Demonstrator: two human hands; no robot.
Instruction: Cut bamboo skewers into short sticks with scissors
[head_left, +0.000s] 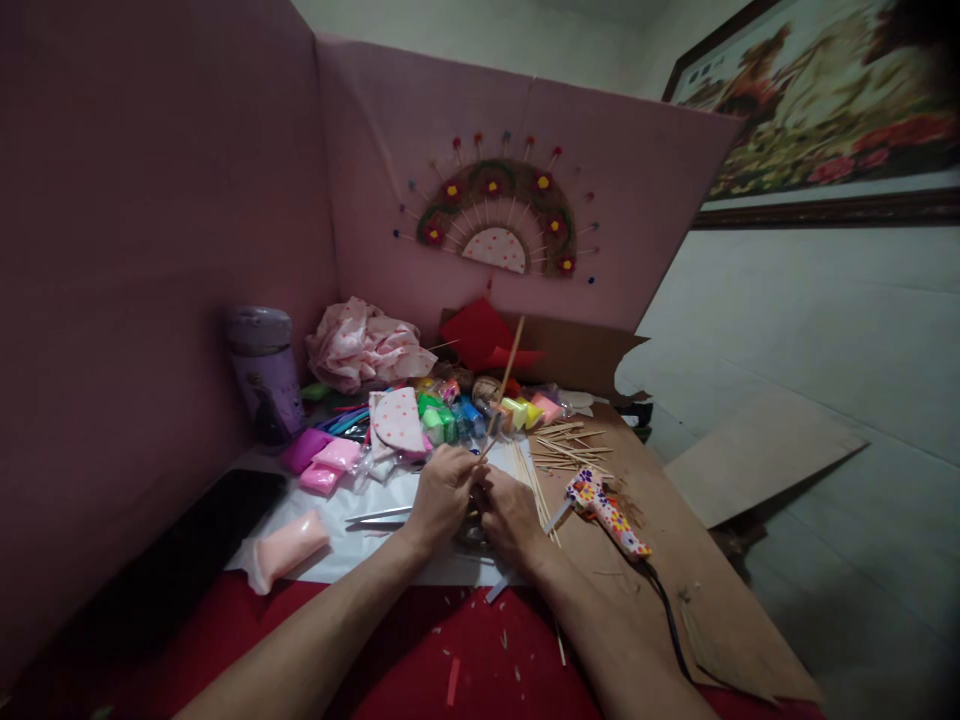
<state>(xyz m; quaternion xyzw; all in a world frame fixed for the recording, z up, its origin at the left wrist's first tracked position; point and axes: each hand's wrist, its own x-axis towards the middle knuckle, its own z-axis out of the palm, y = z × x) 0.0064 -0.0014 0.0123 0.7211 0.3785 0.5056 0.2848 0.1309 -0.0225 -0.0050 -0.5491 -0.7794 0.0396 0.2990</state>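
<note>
A thin wooden stick (513,352) rises at a slant from between my two hands, over the middle of the worktable. My left hand (444,495) is closed, its fingers pinched at the stick's lower end. Right beside it, my right hand (511,512) is closed around the same end, and the two hands touch. Fingers cover the bottom of the stick. Partly under my left hand lie scissors (379,517) with their blades pointing left. Several long thin sticks (534,480) pass beneath my right hand.
A floral glue gun (611,515) lies on cardboard (600,590) at right, near short wooden sticks (574,447). Packs of coloured clay (442,418), a spotted cloth (367,345) and a purple tumbler (264,375) stand behind. A decorated half-round fan (499,180) is on the pink panel.
</note>
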